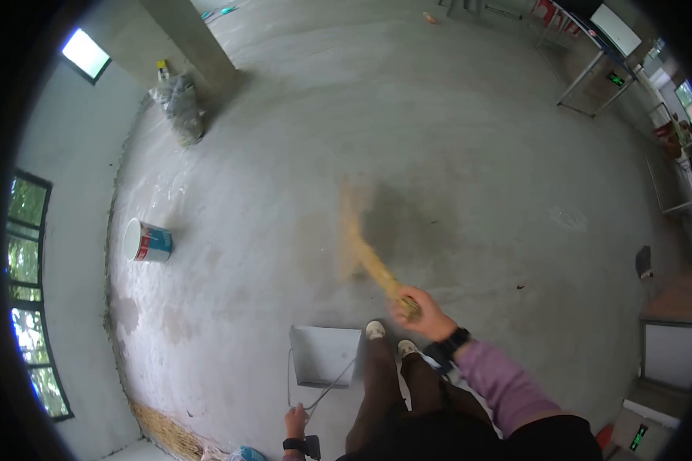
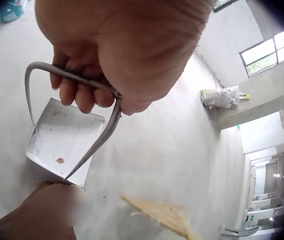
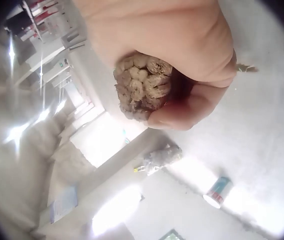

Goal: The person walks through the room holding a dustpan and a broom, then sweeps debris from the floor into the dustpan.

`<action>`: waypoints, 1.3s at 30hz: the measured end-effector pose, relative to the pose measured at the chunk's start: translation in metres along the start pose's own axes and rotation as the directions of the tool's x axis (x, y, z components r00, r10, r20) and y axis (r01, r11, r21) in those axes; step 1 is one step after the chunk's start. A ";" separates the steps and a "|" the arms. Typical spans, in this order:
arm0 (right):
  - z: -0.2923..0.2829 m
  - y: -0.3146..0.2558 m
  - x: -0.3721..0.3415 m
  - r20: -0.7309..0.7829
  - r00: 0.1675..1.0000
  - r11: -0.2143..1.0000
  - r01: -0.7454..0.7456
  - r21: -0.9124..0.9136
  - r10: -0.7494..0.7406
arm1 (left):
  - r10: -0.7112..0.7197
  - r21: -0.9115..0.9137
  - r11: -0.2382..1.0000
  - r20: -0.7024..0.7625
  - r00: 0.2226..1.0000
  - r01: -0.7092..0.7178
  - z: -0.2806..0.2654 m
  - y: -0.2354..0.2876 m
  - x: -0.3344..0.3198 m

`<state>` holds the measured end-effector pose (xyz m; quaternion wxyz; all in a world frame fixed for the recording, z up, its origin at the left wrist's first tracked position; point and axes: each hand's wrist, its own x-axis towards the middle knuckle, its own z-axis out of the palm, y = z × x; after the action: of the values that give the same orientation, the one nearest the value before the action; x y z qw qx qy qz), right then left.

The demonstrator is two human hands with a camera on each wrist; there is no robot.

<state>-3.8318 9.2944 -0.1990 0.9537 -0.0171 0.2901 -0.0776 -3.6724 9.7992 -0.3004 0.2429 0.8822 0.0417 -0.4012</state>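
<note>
the dustpan (image 1: 327,349) is lying just left of the person's shoes (image 1: 374,330), its pale tray facing up; whether its base is touching the floor (image 1: 284,138), i cannot tell. a small brown scrap (image 2: 59,160) is resting inside it. the left hand (image 1: 295,422) is gripping the dustpan's metal handle (image 2: 108,131) on the near side of the tray, its fingers curling round the bar. the right hand (image 1: 423,313) is gripping a straw-coloured broom (image 1: 377,270), to the right of the dustpan, its fingers and thumb wrapping round the bundled end. the broom is slanting away from that hand, and its blurred head is sweeping well beyond the dustpan; contact with the floor is too smeared to tell. a dark patch (image 1: 400,219) is spreading beyond the dustpan and to its right. a paint bucket (image 1: 149,241) is lying on its side, beyond the dustpan to the left, and a filled plastic bag (image 1: 179,107) is leaning farther out that way, near a pillar (image 1: 188,38). straw-like material (image 1: 165,430) is lying to the dustpan's near left.
</note>
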 end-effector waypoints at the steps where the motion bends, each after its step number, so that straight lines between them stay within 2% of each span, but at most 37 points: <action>1: 0.015 -0.001 0.023 0.040 0.992 0.971 0.127 -0.203 -0.121 | -0.028 -0.011 1.000 0.000 1.000 0.028 0.000 0.009 0.005; 3: 0.017 -0.013 0.082 0.005 0.997 0.988 -0.078 0.131 0.078 | -0.080 -0.020 0.997 -0.003 0.997 0.080 -0.007 0.037 0.014; 5: 0.000 -0.018 0.132 0.021 0.996 0.971 -0.084 0.222 0.081 | -0.082 0.029 0.996 0.031 0.996 0.082 -0.013 0.053 0.028; 7: -0.002 -0.029 0.135 -0.036 0.997 0.939 -0.049 0.342 0.065 | -0.087 0.060 0.995 0.051 0.995 0.083 -0.027 0.062 0.034; 8: -0.004 -0.034 0.131 -0.068 0.996 0.919 -0.021 0.394 0.052 | -0.079 0.054 0.996 0.053 0.995 0.076 -0.032 0.069 0.041; 9: -0.006 -0.040 0.108 -0.024 0.999 0.913 0.032 0.407 -0.024 | -0.066 0.040 0.997 0.060 0.996 0.063 -0.030 0.078 0.048; 14: -0.082 -0.047 -0.028 -0.040 0.991 0.786 0.127 0.604 -0.129 | 0.038 0.199 0.978 0.157 0.987 -0.069 -0.018 0.113 0.085; 16: -0.113 -0.041 -0.087 -0.180 0.964 0.791 0.263 0.552 -0.195 | 0.073 0.201 0.974 0.154 0.985 -0.103 -0.016 0.124 0.099; 18: -0.117 -0.035 -0.150 -0.298 0.931 0.701 0.356 0.618 -0.210 | 0.099 0.272 0.951 0.189 0.977 -0.149 -0.018 0.149 0.105; 21: -0.128 -0.021 -0.224 -0.437 0.852 0.629 0.512 0.585 -0.288 | 0.132 0.334 0.917 0.262 0.956 -0.218 -0.015 0.178 0.112; 24: -0.116 0.007 -0.264 -0.520 0.770 0.626 0.620 0.472 -0.370 | 0.182 0.406 0.857 0.336 0.924 -0.317 -0.005 0.204 0.122; 27: -0.108 0.062 -0.302 -0.549 0.686 0.531 0.723 0.441 -0.478 | 0.198 0.468 0.793 0.410 0.891 -0.391 0.010 0.236 0.133; 28: -0.107 0.085 -0.315 -0.601 0.640 0.499 0.762 0.413 -0.479 | 0.193 0.485 0.774 0.431 0.881 -0.407 0.017 0.244 0.136; 29: -0.107 0.107 -0.327 -0.646 0.596 0.472 0.794 0.384 -0.478 | 0.196 0.393 0.832 0.454 0.870 -0.392 0.024 0.249 0.140; 31: -0.106 0.142 -0.343 -0.724 0.512 0.440 0.841 0.314 -0.462 | 0.201 0.430 0.794 0.482 0.853 -0.430 0.035 0.270 0.140; 34: -0.103 0.178 -0.349 -0.834 0.397 0.298 0.908 0.295 -0.384 | 0.237 0.386 0.795 0.514 0.824 -0.469 0.049 0.300 0.140; 37: -0.126 0.190 -0.349 -0.860 0.416 0.127 0.909 0.396 -0.295 | 0.283 0.355 0.787 0.520 0.806 -0.505 0.070 0.335 0.128; 39: -0.159 0.194 -0.354 -0.842 0.457 0.051 0.885 0.463 -0.288 | 0.329 0.353 0.753 0.531 0.781 -0.556 0.084 0.356 0.113</action>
<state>-4.1834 9.5440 -0.1512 0.5308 0.3896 0.4133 -0.6290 -3.5590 9.4339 -0.2890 0.1038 0.7839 -0.3331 -0.5136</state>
